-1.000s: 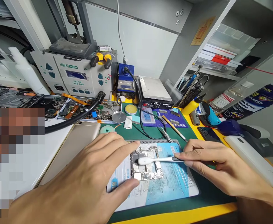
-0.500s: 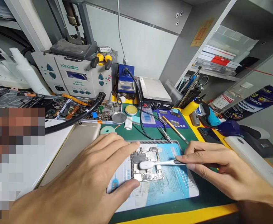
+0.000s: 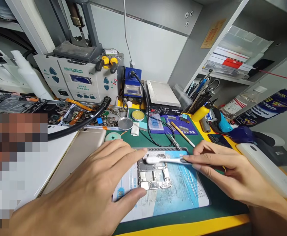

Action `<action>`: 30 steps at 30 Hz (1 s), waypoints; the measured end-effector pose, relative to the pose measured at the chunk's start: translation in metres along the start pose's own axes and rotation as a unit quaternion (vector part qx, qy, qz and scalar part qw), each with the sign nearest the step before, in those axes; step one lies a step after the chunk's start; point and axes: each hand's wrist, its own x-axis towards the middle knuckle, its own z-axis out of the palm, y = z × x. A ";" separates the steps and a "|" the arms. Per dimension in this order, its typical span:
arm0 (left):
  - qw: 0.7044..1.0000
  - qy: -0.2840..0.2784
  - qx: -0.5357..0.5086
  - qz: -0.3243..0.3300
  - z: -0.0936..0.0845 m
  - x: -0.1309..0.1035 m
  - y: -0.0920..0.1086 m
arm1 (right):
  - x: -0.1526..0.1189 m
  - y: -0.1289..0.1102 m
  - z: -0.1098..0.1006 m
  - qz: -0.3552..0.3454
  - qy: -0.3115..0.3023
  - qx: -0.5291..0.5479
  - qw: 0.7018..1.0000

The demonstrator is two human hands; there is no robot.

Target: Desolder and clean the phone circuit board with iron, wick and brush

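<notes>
A phone circuit board lies on a blue and white sheet. My left hand rests at the board's left edge, thumb and index finger spread to its lower and upper left corners, the fingers apart. Between the thumb and fingers of my right hand is the handle of a white toothbrush. Its head lies over the upper left part of the board; the bristles are mostly hidden under it.
Behind the sheet are tweezers, a round tin and a black cable. A grey hot-air station stands back left, its black hose crossing the left side. Bottles and a white phone are at right.
My right hand has moved the toothbrush away from me, from the middle of the board to its upper part. My left hand stays in place.
</notes>
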 end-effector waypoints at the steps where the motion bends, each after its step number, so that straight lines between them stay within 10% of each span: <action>1: 1.000 0.002 0.000 0.001 0.000 0.000 0.000 | 0.000 0.000 0.001 -0.001 0.008 -0.001 1.000; 30: 0.999 0.001 -0.017 -0.052 0.006 -0.006 0.001 | 0.005 -0.001 0.022 -0.036 0.016 -0.024 0.999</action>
